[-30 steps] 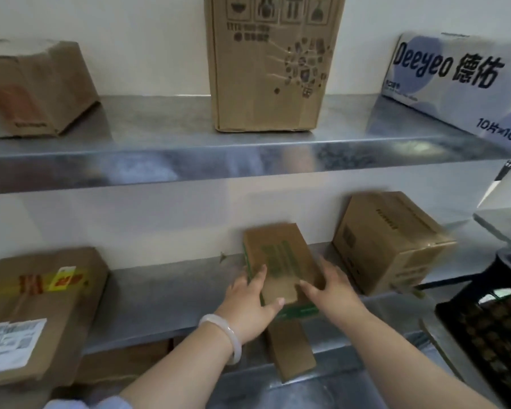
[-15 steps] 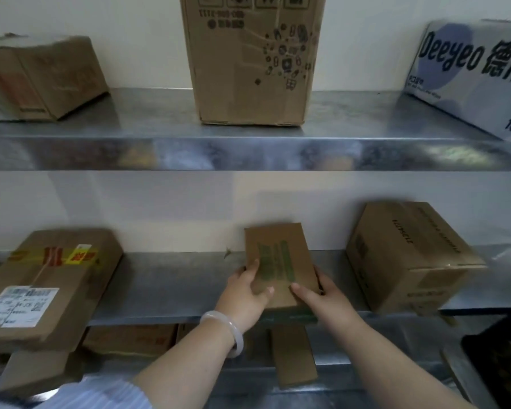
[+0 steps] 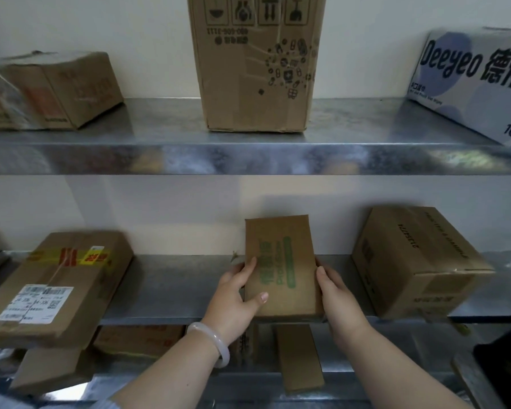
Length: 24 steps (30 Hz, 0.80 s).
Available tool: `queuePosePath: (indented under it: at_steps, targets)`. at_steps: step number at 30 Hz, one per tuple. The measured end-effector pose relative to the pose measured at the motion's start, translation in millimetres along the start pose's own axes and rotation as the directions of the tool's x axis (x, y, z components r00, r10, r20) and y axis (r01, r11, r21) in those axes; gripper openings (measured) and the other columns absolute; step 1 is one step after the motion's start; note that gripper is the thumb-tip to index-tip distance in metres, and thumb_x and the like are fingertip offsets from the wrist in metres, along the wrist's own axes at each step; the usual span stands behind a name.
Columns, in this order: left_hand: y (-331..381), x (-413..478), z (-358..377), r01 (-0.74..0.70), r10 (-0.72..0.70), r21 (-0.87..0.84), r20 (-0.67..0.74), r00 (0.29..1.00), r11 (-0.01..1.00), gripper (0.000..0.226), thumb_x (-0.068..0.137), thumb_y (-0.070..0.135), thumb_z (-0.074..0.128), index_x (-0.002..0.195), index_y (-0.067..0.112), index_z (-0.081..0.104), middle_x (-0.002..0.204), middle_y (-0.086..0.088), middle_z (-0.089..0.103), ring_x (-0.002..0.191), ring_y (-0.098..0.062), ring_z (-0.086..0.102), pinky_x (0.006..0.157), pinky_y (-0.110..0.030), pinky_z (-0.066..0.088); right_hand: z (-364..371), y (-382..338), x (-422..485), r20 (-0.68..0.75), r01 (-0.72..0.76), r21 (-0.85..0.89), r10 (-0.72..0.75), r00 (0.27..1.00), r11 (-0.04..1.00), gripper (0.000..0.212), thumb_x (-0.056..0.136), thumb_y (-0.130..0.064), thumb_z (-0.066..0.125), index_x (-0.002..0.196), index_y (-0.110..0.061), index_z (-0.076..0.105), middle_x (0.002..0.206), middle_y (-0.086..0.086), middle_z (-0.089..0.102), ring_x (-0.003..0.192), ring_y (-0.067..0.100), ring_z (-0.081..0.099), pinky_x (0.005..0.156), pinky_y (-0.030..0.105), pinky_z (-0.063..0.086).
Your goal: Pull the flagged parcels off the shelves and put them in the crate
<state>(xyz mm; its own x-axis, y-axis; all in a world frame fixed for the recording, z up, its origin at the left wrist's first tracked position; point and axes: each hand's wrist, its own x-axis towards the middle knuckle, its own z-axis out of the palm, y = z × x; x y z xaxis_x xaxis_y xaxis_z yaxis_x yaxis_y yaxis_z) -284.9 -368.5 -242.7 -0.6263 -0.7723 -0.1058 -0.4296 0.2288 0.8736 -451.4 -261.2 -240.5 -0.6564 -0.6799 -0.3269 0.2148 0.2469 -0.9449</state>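
A small flat brown parcel with green print (image 3: 281, 261) lies on the middle metal shelf (image 3: 171, 287), its near end at the shelf's front edge. My left hand (image 3: 236, 296), with a pale bangle on its wrist, grips the parcel's left side, thumb on top. On the parcel's right side my right hand (image 3: 338, 293) holds the edge, fingers curled round it. A dark crate (image 3: 502, 364) shows at the lower right corner, mostly cut off.
On the middle shelf a taped parcel with a white label (image 3: 56, 284) sits left and a brown box (image 3: 419, 261) right. The top shelf (image 3: 160, 149) carries a wrapped box (image 3: 48, 90), a tall carton (image 3: 254, 60) and a Deeyeo box (image 3: 472, 81). More parcels (image 3: 298, 358) lie below.
The view has swung left, so the crate has slid almost out of sight. Both hands stay on the green-printed parcel, which now lies straighter on the shelf.
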Motion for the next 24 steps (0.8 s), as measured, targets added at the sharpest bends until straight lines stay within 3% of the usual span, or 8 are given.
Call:
queuePosePath:
  at_steps: [5,9,12,14,16,19,21,24]
  targets:
    - [-1.8,-1.7,-11.1,0.004,-0.003,-0.017,0.041,0.999,1.0,0.069,0.091,0.025,0.067,0.148,0.039,0.03,0.151,0.006,0.027,0.137,-0.01,0.034,0.11,-0.018,0.024,1.8,-5.2,-4.0,-0.01,0.041,-0.011,-0.041,0.999,0.999,0.03,0.098,-0.043,0.048,0.128,-0.039,0.055,0.116,-0.008,0.066,0.104,0.009,0.062,0.091,0.037,0.052]
    - [-5.9,-1.5,-20.8,0.019,-0.015,-0.053,0.086,0.996,0.998,0.068,0.093,0.023,0.065,0.148,0.039,0.029,0.154,0.005,0.028,0.133,-0.006,0.034,0.099,-0.001,0.026,0.9,-13.8,-8.6,0.052,-0.044,0.058,0.041,0.998,0.997,0.054,0.087,-0.048,0.063,0.135,-0.034,0.042,0.115,-0.006,0.059,0.092,0.008,0.057,0.076,0.032,0.047]
    - [-5.4,-0.5,-19.0,0.061,-0.058,-0.017,0.15,0.987,0.998,0.075,0.092,0.037,0.064,0.153,0.039,0.018,0.158,0.004,0.02,0.143,-0.015,0.028,0.116,-0.023,0.026,4.3,-16.5,-11.0,0.096,-0.065,0.041,0.06,0.994,0.997,0.074,0.075,-0.051,0.072,0.138,-0.033,0.038,0.121,-0.003,0.057,0.097,0.015,0.058,0.069,0.031,0.051]
    - [-0.9,-0.7,-14.9,0.086,-0.092,0.042,0.154,0.984,0.995,0.087,0.087,0.055,0.062,0.155,0.035,0.013,0.159,0.002,0.014,0.144,-0.018,0.026,0.118,-0.033,0.027,8.6,-15.4,-13.8,0.088,0.0,-0.001,0.0,0.996,1.0,0.084,0.071,-0.048,0.076,0.142,-0.032,0.034,0.125,-0.006,0.054,0.102,0.016,0.058,0.075,0.031,0.052]
    - [6.5,-2.4,-10.5,0.118,-0.131,0.086,0.156,0.979,0.989,0.107,0.074,0.076,0.058,0.156,0.033,0.005,0.16,0.001,0.007,0.146,-0.022,0.021,0.118,-0.037,0.028,14.0,-14.5,-17.2,0.062,0.116,-0.059,-0.113,0.992,0.991,0.078,0.071,-0.046,0.077,0.137,-0.034,0.036,0.116,-0.015,0.053,0.101,0.009,0.055,0.084,0.029,0.048]
    - [17.3,-3.1,-9.4,0.156,-0.17,0.139,0.091,0.981,0.978,0.132,0.049,0.095,0.048,0.155,0.035,-0.001,0.161,0.003,0.002,0.148,-0.026,0.012,0.119,-0.047,0.025,22.2,-15.8,-23.0,0.06,0.293,-0.201,-0.287,0.956,0.935,0.054,0.079,-0.036,0.076,0.118,-0.042,0.039,0.105,-0.027,0.051,0.097,-0.006,0.053,0.08,0.014,0.043]
    - [19.4,-0.9,-11.6,0.166,-0.174,0.129,0.054,0.983,0.978,0.13,0.049,0.091,0.049,0.156,0.033,0.001,0.16,0.003,0.008,0.148,-0.026,0.013,0.119,-0.047,0.025,24.6,-15.2,-23.6,0.053,0.343,-0.219,-0.34,0.939,0.914,0.044,0.083,-0.034,0.072,0.114,-0.046,0.043,0.11,-0.023,0.056,0.104,-0.003,0.056,0.083,0.014,0.045]
    - [17.9,-1.2,-13.4,0.102,-0.105,0.104,0.023,0.994,0.989,0.101,0.076,0.066,0.062,0.156,0.029,0.013,0.156,0.001,0.022,0.142,-0.02,0.025,0.115,-0.037,0.03,25.8,-17.7,-29.9,0.052,0.352,-0.153,-0.348,0.936,0.923,0.04,0.09,-0.029,0.065,0.119,-0.045,0.044,0.111,-0.03,0.052,0.103,-0.011,0.052,0.085,0.012,0.045]
